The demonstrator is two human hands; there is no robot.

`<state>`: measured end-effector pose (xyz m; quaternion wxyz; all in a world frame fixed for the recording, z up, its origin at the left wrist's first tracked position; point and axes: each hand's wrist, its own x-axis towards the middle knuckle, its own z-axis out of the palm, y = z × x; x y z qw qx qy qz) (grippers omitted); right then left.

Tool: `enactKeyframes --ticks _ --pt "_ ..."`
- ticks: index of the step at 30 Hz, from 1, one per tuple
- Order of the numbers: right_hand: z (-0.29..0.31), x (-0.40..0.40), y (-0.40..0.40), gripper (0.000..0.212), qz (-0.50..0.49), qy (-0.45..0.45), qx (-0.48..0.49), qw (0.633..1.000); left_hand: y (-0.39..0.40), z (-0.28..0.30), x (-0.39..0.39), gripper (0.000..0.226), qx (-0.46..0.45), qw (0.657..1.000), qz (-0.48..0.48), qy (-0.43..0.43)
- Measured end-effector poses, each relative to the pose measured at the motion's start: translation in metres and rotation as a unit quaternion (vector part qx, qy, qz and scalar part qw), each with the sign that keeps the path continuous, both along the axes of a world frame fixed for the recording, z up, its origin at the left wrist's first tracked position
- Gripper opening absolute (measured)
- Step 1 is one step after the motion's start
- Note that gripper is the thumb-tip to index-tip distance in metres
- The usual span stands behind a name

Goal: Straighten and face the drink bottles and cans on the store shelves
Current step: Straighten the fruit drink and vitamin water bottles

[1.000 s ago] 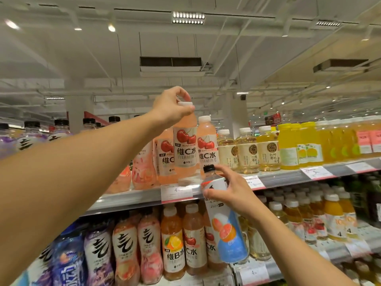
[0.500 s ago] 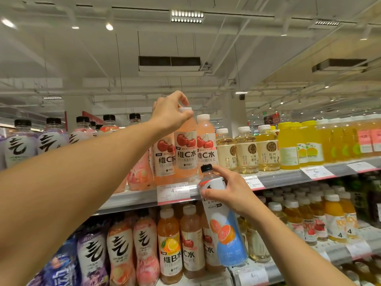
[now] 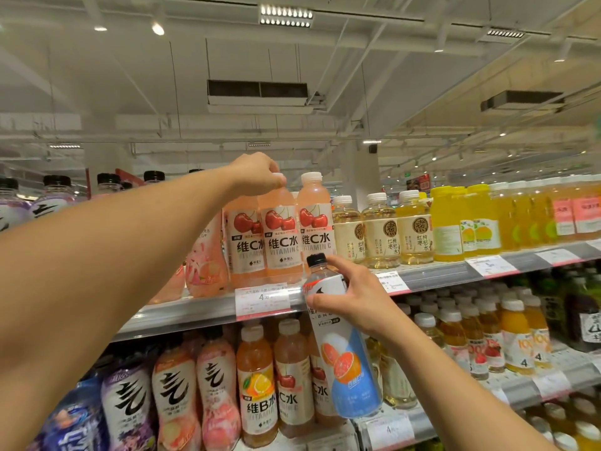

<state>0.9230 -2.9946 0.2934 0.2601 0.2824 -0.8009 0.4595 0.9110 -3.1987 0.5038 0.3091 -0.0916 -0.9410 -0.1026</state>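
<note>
— Where's the left hand (image 3: 257, 173)?
— Pinching the cap of a cherry vitamin C bottle (image 3: 280, 234) standing on the top shelf (image 3: 432, 275).
— And the right hand (image 3: 353, 296)?
— Wrapped around a black-capped grapefruit drink bottle (image 3: 343, 348), held tilted in front of the shelves.

Your shot was bright and evenly lit from above: a ceiling light panel (image 3: 286, 16) and small spotlights (image 3: 158, 29) blew out to white. The wide lens bent the shelf edge (image 3: 455, 271) and ceiling lines (worst toward the corners). Your left forearm (image 3: 97, 271) loomed large and soft. Bottles at the lower left corner (image 3: 74, 421) smeared into blur; shadows stayed faint under the shelf.
</note>
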Motion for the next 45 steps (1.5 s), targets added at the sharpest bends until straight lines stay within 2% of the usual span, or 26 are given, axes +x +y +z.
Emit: enactKeyframes --ticks 10,15,18,21,28,35,41,45 --pt "0.002 0.003 0.0 0.09 -0.002 0.004 0.013 1.0 0.008 0.008 0.002 0.042 -0.111 0.993 0.036 0.002" --pt "0.003 0.002 -0.001 0.09 -0.01 -0.003 0.009 1.0 -0.003 0.017 0.008 0.065 -0.105 0.994 0.012 -0.024" --pt "0.003 0.002 0.0 0.089 0.004 -0.016 0.007 1.0 -0.025 0.025 0.02 0.05 -0.141 0.989 0.039 -0.013" --pt "0.004 0.004 0.0 0.09 0.006 -0.023 0.009 1.0 -0.044 0.022 0.028 0.039 -0.197 0.976 0.078 -0.039" --pt "0.009 0.007 0.0 0.093 0.002 -0.028 0.014 1.0 -0.045 0.015 0.019 0.036 -0.126 0.988 0.094 0.0" --pt "0.006 0.005 -0.001 0.101 0.007 -0.027 0.013 1.0 -0.044 0.021 0.013 0.03 -0.118 0.991 0.066 -0.015" --pt "0.004 0.005 0.0 0.102 0.017 -0.042 0.008 0.999 -0.041 0.021 0.011 0.037 -0.144 0.986 0.078 -0.025" --pt "0.006 0.007 0.0 0.1 0.015 -0.042 0.007 0.999 -0.019 0.02 0.012 0.036 -0.154 0.983 0.051 0.089"
